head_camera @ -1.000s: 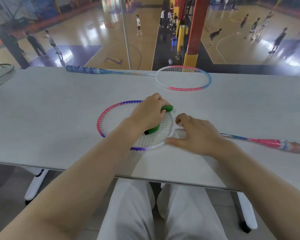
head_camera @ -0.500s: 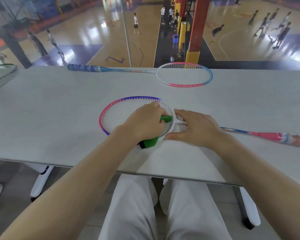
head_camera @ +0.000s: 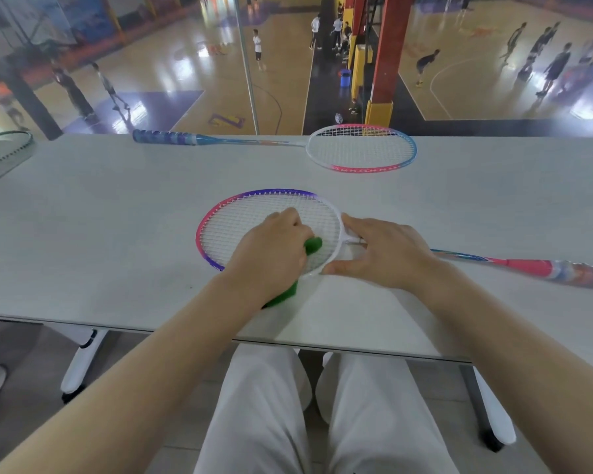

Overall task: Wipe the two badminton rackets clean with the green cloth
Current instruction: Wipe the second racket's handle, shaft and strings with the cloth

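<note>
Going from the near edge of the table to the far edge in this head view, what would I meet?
Green cloth held by the left hand → near racket's head → bare table → far racket.

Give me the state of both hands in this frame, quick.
Left hand: closed around the green cloth, on the near racket.
Right hand: open, fingers spread, resting on that racket's throat.
</note>
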`<state>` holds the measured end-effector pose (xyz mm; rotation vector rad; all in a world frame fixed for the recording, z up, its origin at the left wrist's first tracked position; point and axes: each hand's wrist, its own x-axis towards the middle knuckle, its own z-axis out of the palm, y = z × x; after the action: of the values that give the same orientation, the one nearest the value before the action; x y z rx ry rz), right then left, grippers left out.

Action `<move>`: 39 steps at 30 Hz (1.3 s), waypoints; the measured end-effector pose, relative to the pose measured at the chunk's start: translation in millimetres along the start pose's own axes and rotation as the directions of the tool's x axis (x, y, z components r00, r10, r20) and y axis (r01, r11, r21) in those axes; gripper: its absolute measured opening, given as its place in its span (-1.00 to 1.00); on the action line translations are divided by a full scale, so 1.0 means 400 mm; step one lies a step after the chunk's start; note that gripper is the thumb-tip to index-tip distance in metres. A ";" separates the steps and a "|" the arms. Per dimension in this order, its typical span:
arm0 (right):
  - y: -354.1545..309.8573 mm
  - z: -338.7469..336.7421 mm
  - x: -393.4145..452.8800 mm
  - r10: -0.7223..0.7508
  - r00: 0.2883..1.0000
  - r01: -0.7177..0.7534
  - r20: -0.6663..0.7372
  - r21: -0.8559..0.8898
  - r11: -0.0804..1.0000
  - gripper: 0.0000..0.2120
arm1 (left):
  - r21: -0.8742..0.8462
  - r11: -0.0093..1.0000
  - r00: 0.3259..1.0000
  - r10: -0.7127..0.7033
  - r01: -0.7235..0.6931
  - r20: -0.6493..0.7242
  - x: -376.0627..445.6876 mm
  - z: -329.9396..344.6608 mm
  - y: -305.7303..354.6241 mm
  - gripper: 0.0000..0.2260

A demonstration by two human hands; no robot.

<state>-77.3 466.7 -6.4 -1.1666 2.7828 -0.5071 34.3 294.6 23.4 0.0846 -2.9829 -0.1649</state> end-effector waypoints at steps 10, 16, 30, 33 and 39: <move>0.007 0.001 0.007 0.050 0.999 -0.050 0.015 -0.003 0.999 -0.09 | 0.151 0.982 0.992 -0.104 0.114 -0.075 0.267 0.039 -0.028 -0.79; -0.005 -0.007 0.003 0.061 0.998 -0.061 0.009 0.019 0.998 -0.15 | 0.077 0.992 0.993 -0.097 0.101 -0.060 0.238 0.046 -0.038 -0.78; -0.012 -0.010 0.006 0.082 0.996 -0.082 0.022 -0.035 0.996 -0.09 | -0.204 0.979 0.993 0.026 -0.003 0.113 -0.080 -0.017 -0.069 -0.69; -0.012 -0.013 0.008 0.078 0.997 -0.077 0.029 -0.035 0.996 -0.07 | -0.253 0.967 0.998 0.002 0.013 0.060 -0.085 -0.006 -0.074 -0.71; -0.015 -0.014 0.005 0.082 0.996 -0.081 0.036 -0.035 0.996 -0.09 | -0.157 0.986 0.998 -0.053 0.049 -0.018 0.011 0.013 -0.085 -0.69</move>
<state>-75.8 462.9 1.2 -1.0518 2.8041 -0.4281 30.9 261.2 15.1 0.1436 -2.9352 -0.4006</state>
